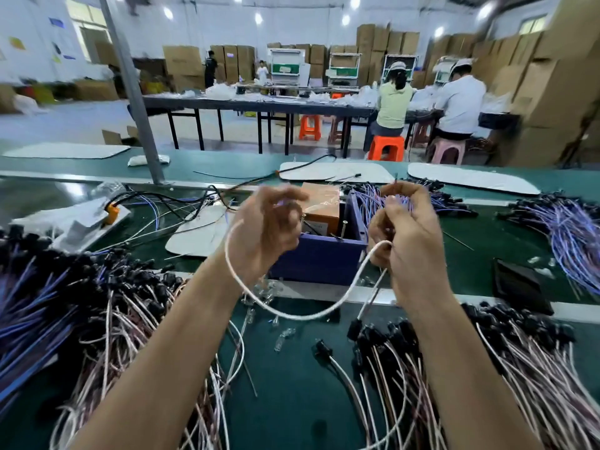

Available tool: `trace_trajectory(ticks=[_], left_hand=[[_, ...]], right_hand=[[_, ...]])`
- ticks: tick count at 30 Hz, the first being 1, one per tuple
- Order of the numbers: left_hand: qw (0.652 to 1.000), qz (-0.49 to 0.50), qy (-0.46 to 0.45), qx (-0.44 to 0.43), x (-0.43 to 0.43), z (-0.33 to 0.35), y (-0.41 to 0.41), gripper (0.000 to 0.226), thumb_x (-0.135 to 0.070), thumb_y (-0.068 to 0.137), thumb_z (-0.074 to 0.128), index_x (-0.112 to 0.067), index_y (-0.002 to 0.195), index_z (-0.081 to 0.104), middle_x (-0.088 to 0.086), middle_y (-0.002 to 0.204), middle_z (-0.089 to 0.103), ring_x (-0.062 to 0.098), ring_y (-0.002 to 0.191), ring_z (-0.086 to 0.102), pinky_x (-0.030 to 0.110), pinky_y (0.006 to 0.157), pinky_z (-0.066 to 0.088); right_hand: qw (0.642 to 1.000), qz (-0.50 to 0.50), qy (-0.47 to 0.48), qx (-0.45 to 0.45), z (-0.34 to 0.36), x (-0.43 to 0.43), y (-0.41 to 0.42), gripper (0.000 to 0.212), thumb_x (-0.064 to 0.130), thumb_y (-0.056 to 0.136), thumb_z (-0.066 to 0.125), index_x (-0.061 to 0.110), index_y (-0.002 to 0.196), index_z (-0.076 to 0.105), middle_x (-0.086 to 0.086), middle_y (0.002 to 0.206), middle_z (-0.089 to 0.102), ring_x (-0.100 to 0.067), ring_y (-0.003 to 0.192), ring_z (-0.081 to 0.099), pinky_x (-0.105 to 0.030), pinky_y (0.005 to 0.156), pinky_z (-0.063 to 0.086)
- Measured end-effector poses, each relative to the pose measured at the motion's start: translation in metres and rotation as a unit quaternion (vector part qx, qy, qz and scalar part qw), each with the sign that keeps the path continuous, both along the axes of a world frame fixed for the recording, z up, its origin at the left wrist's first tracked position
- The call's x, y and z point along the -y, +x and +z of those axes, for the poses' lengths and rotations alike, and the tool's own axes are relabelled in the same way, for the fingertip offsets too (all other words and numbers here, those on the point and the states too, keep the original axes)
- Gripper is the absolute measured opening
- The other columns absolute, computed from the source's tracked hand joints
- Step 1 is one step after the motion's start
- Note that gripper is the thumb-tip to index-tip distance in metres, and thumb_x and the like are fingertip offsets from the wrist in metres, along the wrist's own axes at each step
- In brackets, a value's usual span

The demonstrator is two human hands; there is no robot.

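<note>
1. Motion blur smears the left hand (266,228). Its fingers (289,196) are curled inward and hold the thin white cord (292,315), but the exact spot of the grip cannot be made out.
2. The right hand (406,235) turns its back to the camera, so its palm side is hidden. Its curled fingers (383,228) pinch the cord low down. Whether the raised fingertips also hold one of the purple wires behind them cannot be told.
3. The cord hangs as a slack U-shaped loop between the two hands, lifted above the green bench (292,401) and in front of the dark blue plastic box (318,261).
4. The cord is smooth, pale and evenly thick. From the right hand a straight tail drops to a small black plug (355,329) just above the bench. The other end vanishes at the left hand.
5. The hands cover part of the box's inside. An orange-brown carton (324,206) under shiny wrap shows in it.
6. The heap of pinkish-white wires with black plugs (519,368) at lower right is cut off by the frame's bottom edge. The bundle of purple wires (578,235) runs off the right edge.
7. Small clear glassy pieces (282,339) lie on the bench beneath the loop, too small to identify.
</note>
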State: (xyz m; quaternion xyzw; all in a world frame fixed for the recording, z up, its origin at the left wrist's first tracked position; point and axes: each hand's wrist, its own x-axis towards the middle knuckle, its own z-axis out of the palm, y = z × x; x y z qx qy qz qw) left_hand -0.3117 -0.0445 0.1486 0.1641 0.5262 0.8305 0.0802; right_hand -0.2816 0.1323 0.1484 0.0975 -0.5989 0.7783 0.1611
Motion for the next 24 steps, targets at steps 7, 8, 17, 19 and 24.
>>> trace_trajectory(ticks=[7, 8, 17, 19, 24], left_hand=[[0.897, -0.278, -0.272, 0.209, -0.026, -0.064, 0.040, 0.053, -0.062, 0.096, 0.022, -0.030, 0.135, 0.040, 0.024, 0.102, 0.070, 0.027, 0.073, 0.072, 0.026, 0.060, 0.056], [0.909, -0.283, -0.205, 0.228, -0.030, -0.064, 0.044, 0.052, -0.058, 0.098, 0.026, -0.025, 0.133, 0.045, 0.026, 0.107, 0.068, 0.028, 0.081, 0.072, 0.028, 0.066, 0.058], [0.939, -0.143, -0.307, 0.055, -0.053, -0.069, 0.084, 0.024, 0.007, 0.079, 0.055, -0.003, 0.096, 0.067, 0.005, 0.081, 0.065, 0.011, 0.068, 0.062, 0.018, 0.057, 0.052], [0.912, -0.106, -0.397, 0.012, -0.056, -0.079, 0.093, 0.029, 0.000, 0.080, 0.056, 0.002, 0.107, 0.066, 0.007, 0.086, 0.065, 0.014, 0.075, 0.060, 0.017, 0.060, 0.050], [0.797, 0.072, -0.594, -0.085, -0.055, -0.103, 0.102, 0.019, -0.019, 0.088, 0.059, -0.008, 0.101, 0.066, 0.009, 0.102, 0.069, 0.020, 0.095, 0.062, 0.020, 0.069, 0.040]], right_hand=[[0.981, -0.090, 0.083, -0.153, 0.018, 0.017, 0.034, 0.023, 0.004, 0.102, 0.034, 0.024, 0.095, 0.041, 0.000, 0.058, 0.042, -0.009, 0.045, 0.038, -0.025, 0.043, 0.031], [0.973, -0.103, 0.112, -0.172, 0.013, 0.017, 0.040, 0.020, 0.007, 0.103, 0.034, 0.025, 0.096, 0.040, 0.000, 0.058, 0.042, -0.009, 0.046, 0.038, -0.025, 0.044, 0.032], [0.940, 0.096, 0.323, -0.061, -0.080, 0.001, 0.116, 0.023, 0.020, 0.089, 0.041, 0.036, 0.082, 0.055, 0.004, 0.070, 0.056, -0.009, 0.061, 0.050, -0.035, 0.061, 0.044], [0.931, 0.176, 0.319, -0.024, -0.087, -0.008, 0.124, 0.026, 0.021, 0.087, 0.038, 0.029, 0.071, 0.058, -0.006, 0.064, 0.048, -0.017, 0.056, 0.044, -0.038, 0.054, 0.036], [0.906, 0.167, 0.388, -0.036, -0.082, -0.026, 0.129, 0.035, 0.025, 0.091, 0.044, 0.011, 0.063, 0.060, -0.009, 0.058, 0.055, -0.013, 0.055, 0.048, -0.027, 0.055, 0.037]])
